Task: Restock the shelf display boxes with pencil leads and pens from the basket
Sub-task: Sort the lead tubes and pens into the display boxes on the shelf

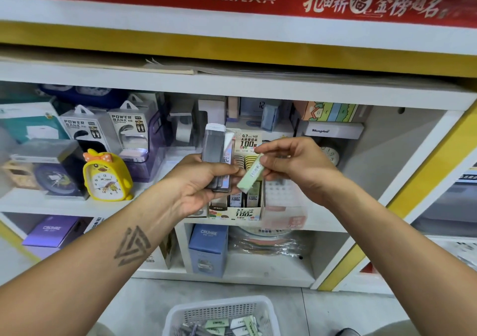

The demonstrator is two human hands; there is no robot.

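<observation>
My left hand grips a small stack of upright pencil lead cases, grey and white. My right hand pinches a single pale green lead case, tilted, just right of the stack. Both hands hover in front of the lead display box on the middle shelf, which holds rows of lead cases and carries a "0.7 HB 100" header card. A white mesh basket stands on the floor at the bottom, with several green, white and grey lead cases inside.
A yellow chick alarm clock and power bank packs stand on the shelf to the left. A clear pink-printed box sits right of the display box. Blue and purple boxes fill the lower shelf. A yellow-edged upright bounds the right.
</observation>
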